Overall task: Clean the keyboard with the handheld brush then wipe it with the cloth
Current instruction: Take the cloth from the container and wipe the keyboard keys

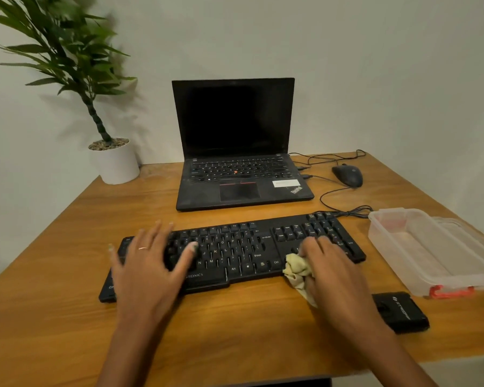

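Yellow cloth (298,270) bunched in right hand (330,263), wiping keyboard (235,255).
Left hand (151,261) flat, fingers spread, pinning the board's other end. Risk: hard wiping could shift it or snag a keycap.

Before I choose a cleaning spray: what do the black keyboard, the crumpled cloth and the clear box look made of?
Black keyboard: matte plastic, by its moulded printed keys. Crumpled pale yellow cloth: soft fabric, by its folds in the right hand. Clear box: translucent plastic, slightly frosted; table shows through.

Left hand (151,261) flat on black keyboard (235,255), right hand (330,263) clutching crumpled cloth (296,268).
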The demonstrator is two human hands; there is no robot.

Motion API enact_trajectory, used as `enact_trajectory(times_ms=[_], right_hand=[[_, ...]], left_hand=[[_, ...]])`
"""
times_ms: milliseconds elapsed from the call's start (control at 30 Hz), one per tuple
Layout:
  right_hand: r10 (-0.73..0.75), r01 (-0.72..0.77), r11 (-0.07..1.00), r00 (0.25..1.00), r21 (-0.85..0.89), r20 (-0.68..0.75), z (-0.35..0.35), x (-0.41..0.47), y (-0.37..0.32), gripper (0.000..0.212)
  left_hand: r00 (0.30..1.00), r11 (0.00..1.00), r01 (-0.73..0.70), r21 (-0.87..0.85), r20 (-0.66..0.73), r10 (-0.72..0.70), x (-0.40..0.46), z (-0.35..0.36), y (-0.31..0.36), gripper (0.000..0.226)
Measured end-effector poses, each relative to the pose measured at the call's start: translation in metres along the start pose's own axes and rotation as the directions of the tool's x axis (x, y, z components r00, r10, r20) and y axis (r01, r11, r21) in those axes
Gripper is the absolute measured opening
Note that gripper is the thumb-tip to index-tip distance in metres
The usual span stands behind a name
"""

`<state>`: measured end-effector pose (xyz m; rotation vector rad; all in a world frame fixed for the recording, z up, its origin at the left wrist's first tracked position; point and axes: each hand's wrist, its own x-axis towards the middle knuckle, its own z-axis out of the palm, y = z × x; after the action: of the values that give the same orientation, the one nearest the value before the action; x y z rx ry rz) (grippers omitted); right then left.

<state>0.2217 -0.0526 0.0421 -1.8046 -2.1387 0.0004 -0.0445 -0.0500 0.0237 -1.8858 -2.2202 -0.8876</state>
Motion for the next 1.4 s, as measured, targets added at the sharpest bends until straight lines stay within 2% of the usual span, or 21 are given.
enact_trajectory(times_ms=[100, 167, 233, 267, 400, 433, 467, 500, 633, 700, 833, 967, 1067, 1167, 1300, 1400], right_hand=[[0.103, -0.103, 0.995, 0.994, 0.01, -0.047, -0.002, -0.001, 0.011, 0.038], [0.163, -0.168, 0.985, 0.98, -0.031, -0.11, -0.004, 0.0, 0.017, 0.04], [0.106, -0.112, 0.992, 0.988, -0.051, -0.113, -0.005, 0.0, 0.009, 0.042], [0.027, -0.034, 0.996, 0.995, -0.077, -0.095, -0.004, 0.001, 0.001, 0.042], [-0.228, 0.23, 0.972, 0.973, -0.045, 0.04, 0.013, 0.002, -0.044, 0.047], [-0.286, 0.285, 0.958, 0.958, -0.02, -0.014, 0.017, 0.001, -0.051, 0.05], [-0.285, 0.285, 0.959, 0.958, -0.005, -0.032, 0.019, 0.002, -0.055, 0.051], [-0.245, 0.244, 0.97, 0.969, 0.012, 0.015, 0.016, 0.004, -0.057, 0.049], [-0.112, 0.115, 0.993, 0.991, 0.03, -0.077, 0.012, 0.005, -0.029, 0.034], [-0.098, 0.103, 0.994, 0.988, 0.037, -0.115, 0.014, 0.004, -0.024, 0.034], [-0.217, 0.219, 0.975, 0.974, 0.027, -0.068, 0.03, 0.007, -0.052, 0.049], [-0.38, 0.384, 0.923, 0.918, 0.011, -0.108, 0.043, 0.011, -0.072, 0.058], [-0.352, 0.355, 0.933, 0.934, 0.053, -0.065, 0.04, 0.011, -0.063, 0.049], [-0.332, 0.34, 0.937, 0.938, 0.078, -0.104, 0.039, 0.014, -0.052, 0.037], [-0.38, 0.389, 0.919, 0.916, 0.056, -0.125, 0.044, 0.016, -0.065, 0.06], [-0.44, 0.463, 0.882, 0.876, 0.089, -0.196, 0.053, 0.016, -0.058, 0.061]], left_hand=[[0.987, 0.986, 0.147, 0.082, 0.059, -0.152, 0.001, -0.007, -0.043, 0.092], [0.968, 0.974, 0.225, 0.02, 0.109, -0.226, -0.004, -0.009, -0.056, 0.092], [0.954, 0.963, 0.267, -0.041, 0.154, -0.258, -0.01, -0.009, -0.057, 0.083], [0.952, 0.96, 0.274, -0.058, 0.16, -0.262, -0.012, -0.009, -0.057, 0.079], [0.956, 0.963, 0.26, -0.076, 0.164, -0.245, -0.013, -0.012, -0.056, 0.078], [0.957, 0.964, 0.253, -0.079, 0.164, -0.237, -0.013, -0.012, -0.057, 0.078], [0.959, 0.966, 0.246, -0.079, 0.162, -0.231, -0.013, -0.011, -0.057, 0.078], [0.961, 0.967, 0.241, -0.078, 0.159, -0.226, -0.013, -0.011, -0.058, 0.079], [0.968, 0.978, 0.201, -0.062, 0.162, -0.189, -0.011, -0.006, -0.061, 0.093], [0.971, 0.98, 0.19, -0.053, 0.161, -0.18, -0.009, -0.004, -0.064, 0.099], [0.974, 0.982, 0.182, -0.055, 0.15, -0.172, -0.01, -0.001, -0.065, 0.1], [0.974, 0.98, 0.186, -0.069, 0.148, -0.175, -0.01, 0.0, -0.067, 0.101], [0.974, 0.98, 0.185, -0.067, 0.141, -0.175, -0.009, 0.0, -0.069, 0.101], [0.975, 0.982, 0.18, -0.054, 0.14, -0.171, -0.009, 0.002, -0.07, 0.101], [0.974, 0.983, 0.181, -0.033, 0.144, -0.174, -0.009, 0.005, -0.071, 0.101], [0.974, 0.982, 0.183, -0.04, 0.145, -0.176, -0.008, 0.005, -0.07, 0.102]])
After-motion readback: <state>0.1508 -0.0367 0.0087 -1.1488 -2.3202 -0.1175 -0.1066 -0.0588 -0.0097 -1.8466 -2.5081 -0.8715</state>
